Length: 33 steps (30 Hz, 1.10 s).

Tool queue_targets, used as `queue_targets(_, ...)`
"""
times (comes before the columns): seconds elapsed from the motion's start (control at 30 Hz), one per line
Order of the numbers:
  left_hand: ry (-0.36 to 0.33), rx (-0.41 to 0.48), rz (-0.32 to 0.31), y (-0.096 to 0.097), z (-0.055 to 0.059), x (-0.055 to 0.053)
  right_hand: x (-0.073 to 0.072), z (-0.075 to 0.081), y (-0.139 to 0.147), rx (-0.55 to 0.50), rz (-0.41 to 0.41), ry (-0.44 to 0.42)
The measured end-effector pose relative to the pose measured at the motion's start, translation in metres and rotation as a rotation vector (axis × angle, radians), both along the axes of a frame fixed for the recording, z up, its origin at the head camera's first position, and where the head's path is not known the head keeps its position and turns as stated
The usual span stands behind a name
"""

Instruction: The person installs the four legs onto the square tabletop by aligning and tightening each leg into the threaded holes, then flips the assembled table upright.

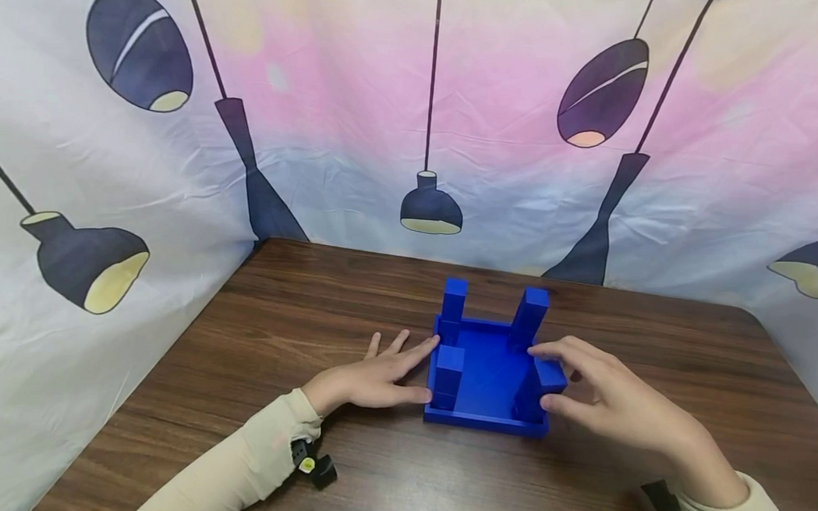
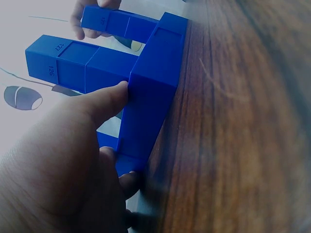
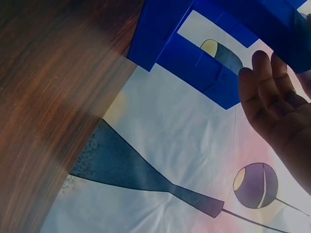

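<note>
A shallow square blue tray [image 1: 486, 423] lies on the table with a blue square post upright at each corner. Around the upper part of the near right post [image 1: 531, 390], the thumb and fingers of my right hand [image 1: 611, 393] pinch it. My left hand [image 1: 376, 378] is spread on the table, its thumb and index fingertip touching the tray's left wall. In the left wrist view, that thumb presses the wall beside the near left post [image 2: 73, 63], which bears small embossed numbers. The far left post [image 1: 454, 301] and far right post [image 1: 530, 314] stand untouched.
The brown wood-grain table [image 1: 234, 354] extends around the tray. Behind and beside it hangs a cloth backdrop [image 1: 360, 127] printed with dark lamps. A small black wrist device [image 1: 315, 465] hangs at the left sleeve.
</note>
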<state>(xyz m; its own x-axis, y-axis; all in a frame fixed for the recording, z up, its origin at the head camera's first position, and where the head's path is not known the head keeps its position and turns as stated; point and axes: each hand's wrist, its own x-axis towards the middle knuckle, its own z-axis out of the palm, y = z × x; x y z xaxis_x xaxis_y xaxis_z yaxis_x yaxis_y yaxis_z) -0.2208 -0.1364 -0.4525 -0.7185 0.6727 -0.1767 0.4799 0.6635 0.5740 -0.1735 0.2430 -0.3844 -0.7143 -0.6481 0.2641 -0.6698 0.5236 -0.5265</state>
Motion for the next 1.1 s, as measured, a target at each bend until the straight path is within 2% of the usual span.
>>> queue_targets(0.23, 0.003, 0.001, 0.000, 0.000, -0.001, 0.001, 0.001, 0.000, 0.000, 0.041, -0.025, 0.037)
queue_targets(0.63, 0.000, 0.005, -0.003, 0.000, 0.000, 0.000, 0.001, 0.002, -0.003, 0.044, -0.063, 0.043)
queue_targets(0.93, 0.004, 0.010, -0.005, 0.000, -0.001, 0.000, 0.001, -0.002, -0.009, 0.043, -0.082, 0.198)
queue_targets(1.1, 0.001, 0.047, -0.008, -0.001, -0.002, 0.001, 0.001, -0.005, -0.013, 0.013, -0.092, 0.193)
